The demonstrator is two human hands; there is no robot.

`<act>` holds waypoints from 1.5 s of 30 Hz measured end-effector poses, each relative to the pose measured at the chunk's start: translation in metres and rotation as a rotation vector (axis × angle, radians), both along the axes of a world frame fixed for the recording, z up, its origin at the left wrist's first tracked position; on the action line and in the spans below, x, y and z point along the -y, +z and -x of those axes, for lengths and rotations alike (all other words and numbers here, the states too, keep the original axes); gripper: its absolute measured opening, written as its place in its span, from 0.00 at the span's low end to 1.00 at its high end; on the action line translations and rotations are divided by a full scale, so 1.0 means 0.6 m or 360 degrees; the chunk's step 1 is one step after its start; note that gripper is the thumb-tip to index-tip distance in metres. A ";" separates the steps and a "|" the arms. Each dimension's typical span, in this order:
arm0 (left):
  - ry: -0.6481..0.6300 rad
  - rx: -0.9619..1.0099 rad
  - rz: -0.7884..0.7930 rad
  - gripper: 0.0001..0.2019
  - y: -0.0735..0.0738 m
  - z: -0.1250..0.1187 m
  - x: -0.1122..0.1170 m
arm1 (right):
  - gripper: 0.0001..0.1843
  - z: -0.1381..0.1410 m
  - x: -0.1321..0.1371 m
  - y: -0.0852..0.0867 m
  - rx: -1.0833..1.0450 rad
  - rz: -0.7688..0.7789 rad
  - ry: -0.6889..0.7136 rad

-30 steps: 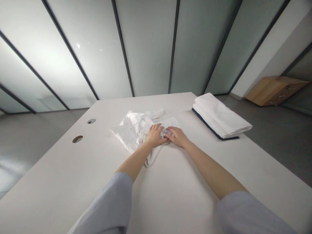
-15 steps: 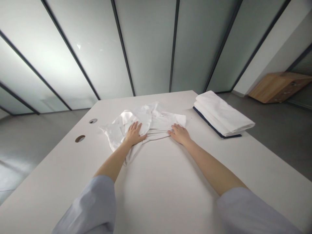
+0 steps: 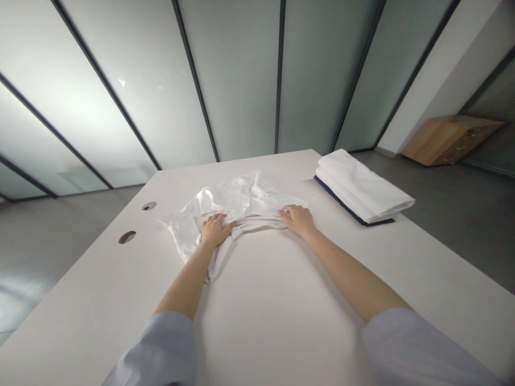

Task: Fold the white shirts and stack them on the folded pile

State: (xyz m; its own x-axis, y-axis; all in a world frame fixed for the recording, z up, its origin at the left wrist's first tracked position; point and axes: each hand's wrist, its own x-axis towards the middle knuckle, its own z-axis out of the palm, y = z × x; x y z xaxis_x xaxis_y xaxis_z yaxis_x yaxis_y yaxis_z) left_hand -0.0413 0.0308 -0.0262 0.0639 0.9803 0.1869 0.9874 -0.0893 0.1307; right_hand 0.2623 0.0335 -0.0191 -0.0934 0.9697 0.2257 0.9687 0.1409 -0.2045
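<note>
A white, glossy, crumpled cloth (image 3: 233,195) is spread loosely across the middle of the table. Folds bunch along its near edge, and a narrow tail (image 3: 217,262) hangs toward me at the left. My left hand (image 3: 215,230) is closed on the near-left part, its fingers curled over the fabric. At the near-right corner, my right hand (image 3: 298,220) has its fingers bent over the edge and its thumb against the folds. The fingertips of both hands are partly hidden by the material.
To the right on the white table (image 3: 277,311) lies a folded white cloth (image 3: 362,185) on top of a dark blue flat piece (image 3: 341,203). Two round holes (image 3: 127,237) pierce the tabletop at the left. Beyond are frosted glass panels (image 3: 237,80) and a wooden cabinet (image 3: 438,139).
My fingers have gone from lying spread on the cloth to curling around it. The left hand has come slightly nearer me, and the near folds have bunched together. The view has shifted slightly.
</note>
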 end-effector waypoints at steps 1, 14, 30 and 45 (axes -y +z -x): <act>-0.0011 0.0004 -0.0001 0.27 0.002 0.002 0.001 | 0.25 -0.002 0.000 0.004 -0.0051 0.0015 -0.0010; -0.0123 0.0264 0.0010 0.22 -0.004 0.011 -0.012 | 0.28 -0.005 -0.013 -0.035 0.0041 0.0032 0.0305; 0.0084 0.0169 0.0083 0.25 -0.007 0.010 -0.014 | 0.25 0.015 -0.003 -0.036 0.0025 0.0141 0.0391; 0.0043 0.0108 0.0109 0.32 -0.003 0.028 -0.014 | 0.20 -0.009 -0.001 0.002 0.0263 0.0062 -0.0107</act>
State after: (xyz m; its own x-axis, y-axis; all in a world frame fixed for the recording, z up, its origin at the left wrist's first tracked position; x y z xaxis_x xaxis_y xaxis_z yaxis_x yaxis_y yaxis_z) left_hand -0.0581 0.0391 -0.0277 0.0265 0.9921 0.1226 0.9780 -0.0511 0.2022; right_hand 0.2678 0.0343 -0.0179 -0.0610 0.9827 0.1751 0.9965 0.0701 -0.0460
